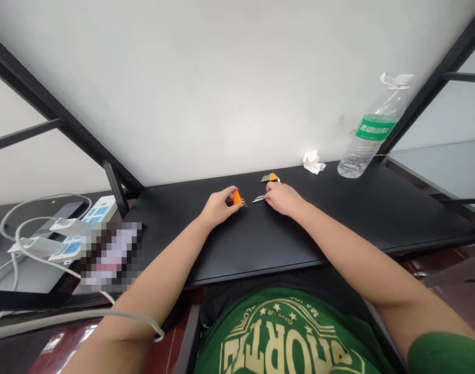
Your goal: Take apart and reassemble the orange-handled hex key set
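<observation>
Between the thumb and fingers of my left hand [220,206] is an orange holder [237,197], with short metal keys sticking out toward the right. My right hand [281,198] rests low over the black desk, its fingers closed on thin metal keys [258,199] that point left. A small gap separates the two sets of keys. Just behind my right hand lies a second orange holder [273,177] with a row of metal keys on its left side.
A clear bottle with a green label [376,127] stands at the back right of the black desk [260,249]. Crumpled white tissue [313,162] lies near the wall. At left are a power strip [100,210], white cables and a pixelated item [112,254]. Black frame bars flank the desk.
</observation>
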The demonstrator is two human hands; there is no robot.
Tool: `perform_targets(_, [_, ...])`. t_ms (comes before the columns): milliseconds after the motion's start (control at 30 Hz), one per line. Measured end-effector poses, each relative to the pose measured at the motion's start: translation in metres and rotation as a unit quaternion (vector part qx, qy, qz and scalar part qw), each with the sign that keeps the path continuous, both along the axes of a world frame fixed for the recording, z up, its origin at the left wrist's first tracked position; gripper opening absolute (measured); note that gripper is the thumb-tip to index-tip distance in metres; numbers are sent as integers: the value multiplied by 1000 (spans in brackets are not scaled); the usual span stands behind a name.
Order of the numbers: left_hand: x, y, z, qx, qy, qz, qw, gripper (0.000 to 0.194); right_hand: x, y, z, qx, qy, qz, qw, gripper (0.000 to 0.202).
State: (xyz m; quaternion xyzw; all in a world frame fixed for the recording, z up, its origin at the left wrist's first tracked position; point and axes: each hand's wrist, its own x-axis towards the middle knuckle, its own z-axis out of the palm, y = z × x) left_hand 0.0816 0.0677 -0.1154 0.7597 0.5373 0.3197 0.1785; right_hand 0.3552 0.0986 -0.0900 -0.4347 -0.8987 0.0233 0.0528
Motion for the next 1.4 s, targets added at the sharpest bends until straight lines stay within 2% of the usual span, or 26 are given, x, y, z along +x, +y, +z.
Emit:
perform_targets(133, [-1,1,-1,-6,-2,1,1000,47,-7,-8,4,32,-68,9,997,34])
perform_targets(333, [0,2,-1,-4,5,-10,1000,48,-12,-8,6,31,-80,-1,996,25])
perform_targets(433, [2,2,-1,-9,-2,-12,1000,48,-13,-9,10,10,-47,-34,998,20])
perform_targets(500, [3,2,-1,-10,-7,-15,1000,48,-14,-11,12,-8,2,-32,999,15])
perform_targets(667, [3,-1,0,7,6,-31,999,47,-16,-12,2,-42,144,57,987,11])
perform_targets(800, [4,-3,2,12,15,-34,999,45,-16,-8,-8,-38,210,92,973,14])
perform_targets(1100, [5,-5,6,21,37,-46,998,41,-14,-7,-11,-17,242,106,964,20])
perform_targets(1400, [8,-6,5,35,76,-50,995,42,-16,-14,-3,2,209,124,970,26])
